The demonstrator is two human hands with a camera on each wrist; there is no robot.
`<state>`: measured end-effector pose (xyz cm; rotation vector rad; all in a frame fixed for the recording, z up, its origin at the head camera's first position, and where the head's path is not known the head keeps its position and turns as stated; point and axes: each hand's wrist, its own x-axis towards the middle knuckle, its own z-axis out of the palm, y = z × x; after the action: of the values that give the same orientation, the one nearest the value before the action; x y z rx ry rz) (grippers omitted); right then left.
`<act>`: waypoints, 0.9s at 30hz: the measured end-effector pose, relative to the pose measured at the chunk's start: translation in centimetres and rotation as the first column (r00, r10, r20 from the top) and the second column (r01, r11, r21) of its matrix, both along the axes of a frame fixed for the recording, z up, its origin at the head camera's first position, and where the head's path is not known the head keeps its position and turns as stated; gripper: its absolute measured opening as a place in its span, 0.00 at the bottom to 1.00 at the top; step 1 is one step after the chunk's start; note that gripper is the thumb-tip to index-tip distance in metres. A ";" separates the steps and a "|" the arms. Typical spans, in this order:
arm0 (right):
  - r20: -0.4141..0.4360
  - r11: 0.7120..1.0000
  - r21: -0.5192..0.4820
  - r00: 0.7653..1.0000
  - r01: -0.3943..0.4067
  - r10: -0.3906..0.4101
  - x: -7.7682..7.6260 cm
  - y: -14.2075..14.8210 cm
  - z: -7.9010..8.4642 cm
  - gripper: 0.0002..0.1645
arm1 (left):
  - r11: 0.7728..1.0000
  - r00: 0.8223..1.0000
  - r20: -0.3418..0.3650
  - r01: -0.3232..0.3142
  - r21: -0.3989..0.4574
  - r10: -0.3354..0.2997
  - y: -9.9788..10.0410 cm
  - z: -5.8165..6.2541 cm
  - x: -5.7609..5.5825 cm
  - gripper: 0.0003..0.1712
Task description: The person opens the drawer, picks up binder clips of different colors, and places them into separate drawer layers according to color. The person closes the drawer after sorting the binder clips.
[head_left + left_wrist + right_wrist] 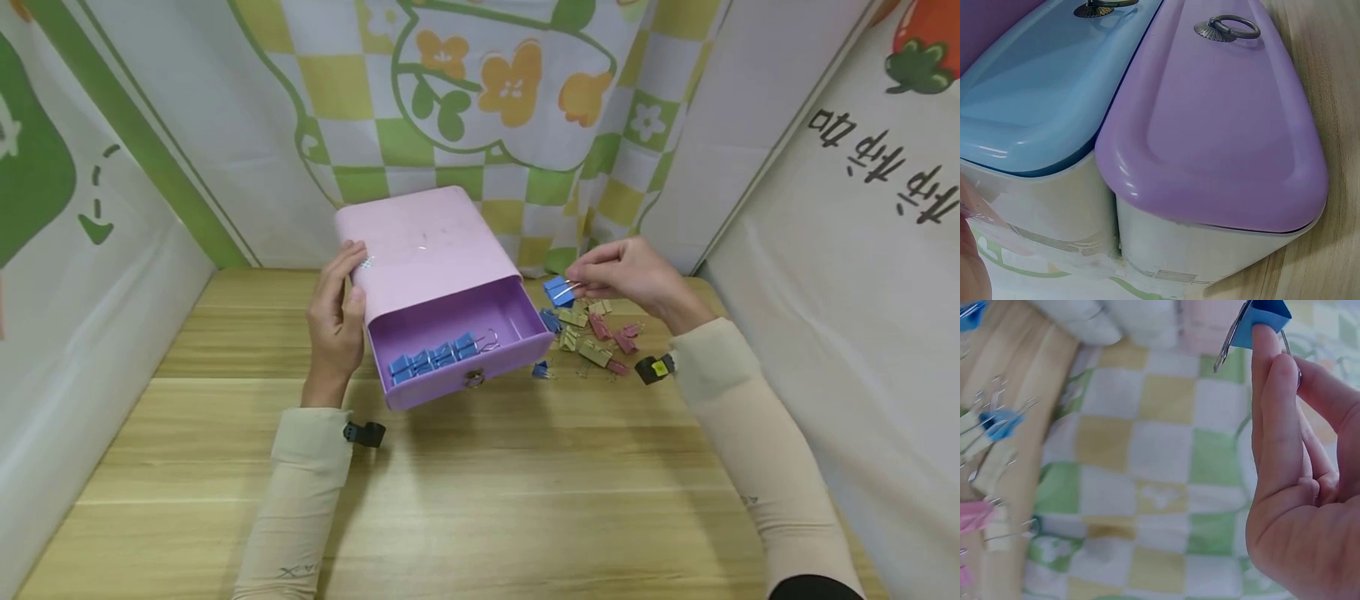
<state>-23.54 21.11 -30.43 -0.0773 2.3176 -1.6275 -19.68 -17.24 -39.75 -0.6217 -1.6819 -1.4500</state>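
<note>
My left hand (335,325) rests along the left side of a pink drawer box (423,246), fingertips near its top edge. The box's top purple drawer (517,304) is pulled out, and several blue binder clips (433,358) stand in a row inside its front. To the right of the drawer, my right hand (633,275) pinches a blue binder clip (558,292) by its wire handle, above a loose pile. Closer in the right wrist view, thumb and fingertips hold that clip, its blue body pointing away from the hand.
Yellow binder clips (595,353), pink binder clips (600,326) and a few blue ones lie on the wooden table (480,500). Below the pulled-out drawer are a blue drawer (1041,94) and a purple drawer (1222,125), both closed. A checkered curtain (337,92) hangs behind.
</note>
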 end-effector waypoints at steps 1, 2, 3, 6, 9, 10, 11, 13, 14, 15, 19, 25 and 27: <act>-0.012 1.000 0.006 1.000 -0.004 0.004 0.2 -0.3 0.4 0.15 | 1.000 1.000 0.001 0.002 -0.001 -0.002 0.0 0.0 0.0 0.29; -0.024 1.000 0.011 1.000 -0.007 0.008 0.5 -0.7 0.8 0.15 | 1.000 1.000 0.001 0.002 -0.001 -0.002 0.1 0.0 0.0 0.29; -0.038 1.000 0.020 0.999 -0.010 0.011 0.8 -1.1 1.2 0.16 | 1.000 1.000 0.001 0.002 -0.001 -0.002 0.1 0.0 0.0 0.29; -0.084 0.999 0.047 0.996 -0.027 0.031 1.7 -2.4 2.4 0.19 | 1.000 1.000 0.000 0.002 -0.002 -0.002 0.1 0.0 0.0 0.29; -0.120 0.997 0.072 0.992 -0.038 0.046 2.5 -3.9 3.2 0.17 | 1.000 1.000 -0.003 -0.001 0.002 0.001 0.2 -0.1 0.0 0.29; -0.133 0.995 0.083 0.990 -0.046 0.057 2.7 -4.3 3.3 0.16 | 1.000 1.000 -0.005 -0.002 0.004 0.002 0.2 -0.2 -0.1 0.29; -0.145 0.994 0.099 0.987 -0.050 0.064 2.9 -4.8 3.4 0.14 | 1.000 1.000 -0.007 -0.003 0.006 0.003 0.2 -0.3 -0.1 0.29; -0.167 0.988 0.138 0.982 -0.069 0.092 3.3 -5.6 3.5 0.13 | 1.000 1.000 -0.010 -0.006 0.009 0.006 0.1 -0.5 -0.2 0.28; -0.181 0.983 0.165 0.978 -0.076 0.106 3.4 -6.0 3.5 0.12 | 1.000 1.000 -0.010 -0.006 0.009 0.007 0.1 -0.5 -0.3 0.29; -0.197 0.977 0.194 0.973 -0.084 0.123 3.6 -6.4 3.5 0.11 | 1.000 1.000 -0.010 -0.008 0.009 0.009 0.1 -0.6 -0.3 0.28; -0.249 0.944 0.317 0.952 -0.093 0.178 4.3 -7.8 3.1 0.10 | 1.000 1.000 -0.007 -0.011 0.005 0.011 0.0 -0.6 -0.3 0.28; -0.313 0.889 0.449 0.914 -0.096 0.256 5.1 -9.7 1.9 0.08 | 1.000 1.000 -0.004 -0.008 -0.001 0.008 0.0 -0.2 -0.1 0.29; -0.320 0.868 0.489 0.908 -0.087 0.271 5.3 -10.2 1.5 0.08 | 1.000 1.000 -0.002 -0.004 -0.002 0.004 0.0 -0.1 0.0 0.29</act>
<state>-18.23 10.95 -28.93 -0.5307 2.8271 -0.9891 -19.71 -17.24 -39.84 -0.6205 -1.6818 -1.4450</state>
